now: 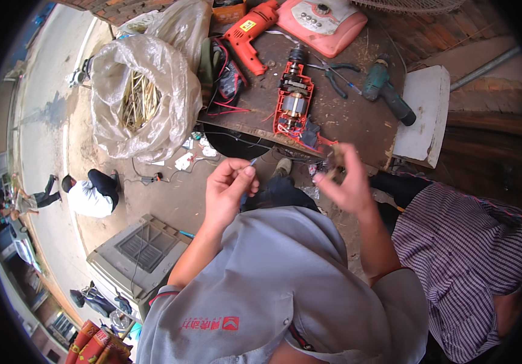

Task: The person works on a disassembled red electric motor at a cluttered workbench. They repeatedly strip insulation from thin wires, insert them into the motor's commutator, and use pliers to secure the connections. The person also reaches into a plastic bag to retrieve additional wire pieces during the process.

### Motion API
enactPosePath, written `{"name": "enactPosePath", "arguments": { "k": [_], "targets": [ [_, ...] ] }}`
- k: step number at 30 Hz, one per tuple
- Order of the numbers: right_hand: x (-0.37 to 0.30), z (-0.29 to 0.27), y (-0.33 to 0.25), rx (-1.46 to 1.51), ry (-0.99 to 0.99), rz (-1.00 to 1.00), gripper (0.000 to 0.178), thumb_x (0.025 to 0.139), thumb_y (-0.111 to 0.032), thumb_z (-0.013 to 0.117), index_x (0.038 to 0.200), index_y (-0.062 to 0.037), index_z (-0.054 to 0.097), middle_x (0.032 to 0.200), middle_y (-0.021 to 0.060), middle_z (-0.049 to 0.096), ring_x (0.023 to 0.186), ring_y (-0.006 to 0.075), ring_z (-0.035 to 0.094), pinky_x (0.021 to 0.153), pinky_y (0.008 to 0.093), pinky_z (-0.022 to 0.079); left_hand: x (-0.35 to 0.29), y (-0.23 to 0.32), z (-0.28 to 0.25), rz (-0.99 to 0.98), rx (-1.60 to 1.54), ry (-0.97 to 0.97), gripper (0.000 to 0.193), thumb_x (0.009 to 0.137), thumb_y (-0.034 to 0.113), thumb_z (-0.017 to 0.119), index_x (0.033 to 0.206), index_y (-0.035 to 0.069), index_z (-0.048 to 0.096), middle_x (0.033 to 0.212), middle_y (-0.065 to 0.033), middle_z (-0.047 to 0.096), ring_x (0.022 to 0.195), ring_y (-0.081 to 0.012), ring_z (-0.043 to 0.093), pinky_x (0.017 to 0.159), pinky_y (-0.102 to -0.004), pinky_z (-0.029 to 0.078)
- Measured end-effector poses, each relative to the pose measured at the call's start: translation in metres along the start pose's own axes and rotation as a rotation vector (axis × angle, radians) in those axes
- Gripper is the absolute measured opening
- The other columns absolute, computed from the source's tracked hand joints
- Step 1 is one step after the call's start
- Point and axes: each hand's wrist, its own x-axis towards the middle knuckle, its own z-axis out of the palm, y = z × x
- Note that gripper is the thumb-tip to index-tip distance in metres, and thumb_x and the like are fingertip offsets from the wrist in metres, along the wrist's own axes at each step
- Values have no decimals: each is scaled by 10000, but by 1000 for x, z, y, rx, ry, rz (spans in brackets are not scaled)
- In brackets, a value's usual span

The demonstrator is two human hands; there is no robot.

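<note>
My left hand (232,185) is closed in a pinch in front of the bench, with a small thin bluish piece (253,162) poking out between thumb and fingertips. What the piece is, I cannot make out. My right hand (349,182) is raised at the bench's near edge, its fingers curled and smeared by motion. Something brownish and blurred shows by those fingers, too unclear to name. Nearest to both hands lies an opened power drill (295,104) in an orange casing half, its motor, gears and chuck exposed, with loose wires at its near end.
On the bench (352,57) are pliers (335,82), an orange drill (249,36), a teal cordless drill (387,92), a multimeter (229,82) and a pink-white appliance (323,21). A plastic sack of straw-like sticks (106,100) stands left. A person in a checked shirt (455,261) is close right.
</note>
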Motion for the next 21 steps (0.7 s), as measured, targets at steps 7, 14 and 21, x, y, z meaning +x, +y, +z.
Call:
{"name": "enactPosePath", "arguments": {
  "k": [7, 14, 21],
  "targets": [
    [-21, 77, -22, -197, -59, -163, 607, 735, -209, 845, 1195, 35, 532, 1066, 186, 590, 998, 364, 586, 880, 456, 463, -3, 14, -13, 50, 44, -64, 115, 1025, 110, 621, 1071, 6, 629, 794, -56, 665, 678, -114, 610, 612, -254, 492],
    [-8, 114, -42, -316, -3, -219, 565, 692, -179, 862, 1139, 4, 568, 1000, 167, 612, 924, 365, 621, 798, 450, 499, -9, 14, -53, 30, -21, -117, 125, 1017, 113, 645, 1090, 11, 643, 797, -17, 663, 675, -57, 571, 624, -213, 471],
    [2, 138, -66, -377, -16, -234, 489, 679, -150, 863, 1074, -16, 608, 905, 132, 642, 795, 323, 671, 687, 414, 537, -12, 19, -91, 57, -97, -136, 106, 1017, 95, 637, 1087, 16, 638, 792, -17, 655, 676, -60, 566, 625, -217, 466]
  ]
}}
